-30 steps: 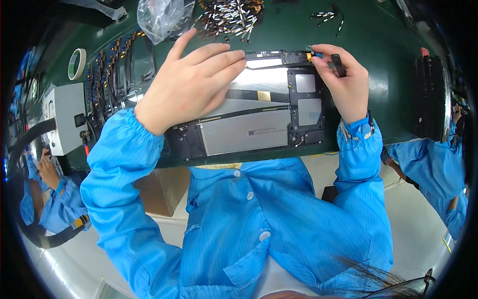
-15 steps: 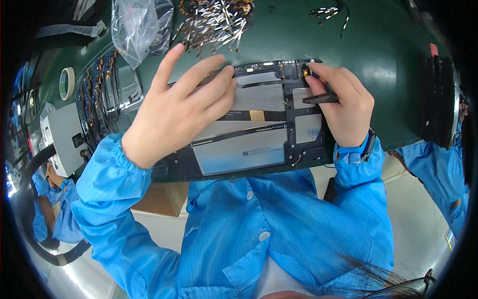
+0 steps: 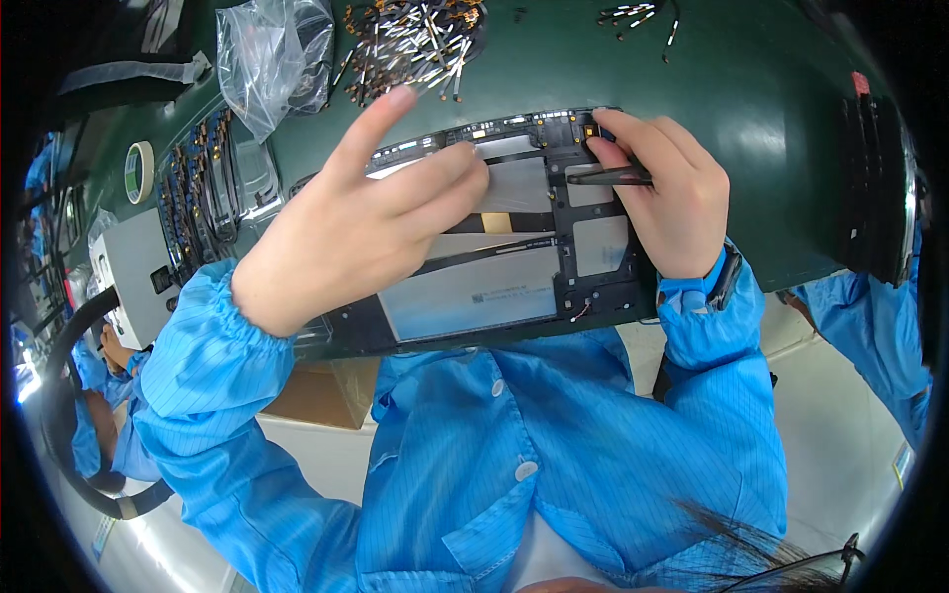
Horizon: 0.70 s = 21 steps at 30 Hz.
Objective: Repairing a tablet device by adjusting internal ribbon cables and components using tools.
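Note:
An opened tablet lies in front of me on the green bench, its silvery batteries, flex cables and top circuit board showing. My left hand is over its left half, one finger raised toward the far side and the others bent with their tips by the upper battery area. I see nothing in that hand. At the far right corner of the tablet, my right hand has thumb and forefinger closing near a small gold-and-black part. Dark tweezers are tucked in this same hand, pointing left across the frame.
A heap of small flex cables lies at the back beside a clear plastic bag. A few more cables are back right. On the left are longer cables, a tape roll and a white box. People in blue sit either side.
The tablet's far edge has shifted slightly left and away from me. My left forefinger has swung right and the other left fingers have drawn together. The right hand has moved slightly left.

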Tool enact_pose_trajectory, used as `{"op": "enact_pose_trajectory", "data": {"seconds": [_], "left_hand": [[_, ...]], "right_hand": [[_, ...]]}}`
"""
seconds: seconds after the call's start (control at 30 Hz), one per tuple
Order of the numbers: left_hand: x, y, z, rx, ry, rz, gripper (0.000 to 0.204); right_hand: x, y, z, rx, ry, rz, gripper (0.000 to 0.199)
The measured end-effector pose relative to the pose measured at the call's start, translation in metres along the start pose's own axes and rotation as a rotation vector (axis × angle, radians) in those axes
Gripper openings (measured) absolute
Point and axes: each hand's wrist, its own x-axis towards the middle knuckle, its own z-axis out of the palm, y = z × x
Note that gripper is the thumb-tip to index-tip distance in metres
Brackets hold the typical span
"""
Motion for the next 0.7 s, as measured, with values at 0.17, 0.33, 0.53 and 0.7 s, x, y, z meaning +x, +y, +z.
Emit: {"op": "enact_pose_trajectory", "data": {"seconds": [0.17,0.33,0.53,0.7], "left_hand": [[0.009,0.003,-0.003,0.028,-0.028,0.042,0.034],[0.022,0.0,-0.008,0.021,-0.069,0.071,0.03],[0.034,0.009,-0.019,0.053,-0.159,0.083,0.03],[0.022,0.038,-0.015,0.104,-0.111,-0.212,0.028]], "right_hand": [[-0.002,0.002,0.0,0.037,-0.009,0.002,0.025],[-0.003,0.005,0.002,-0.008,0.01,-0.01,0.025],[-0.001,0.007,0.001,-0.02,0.005,0.032,0.025],[0.006,0.004,0.0,0.185,0.158,-0.037,0.02]]}}
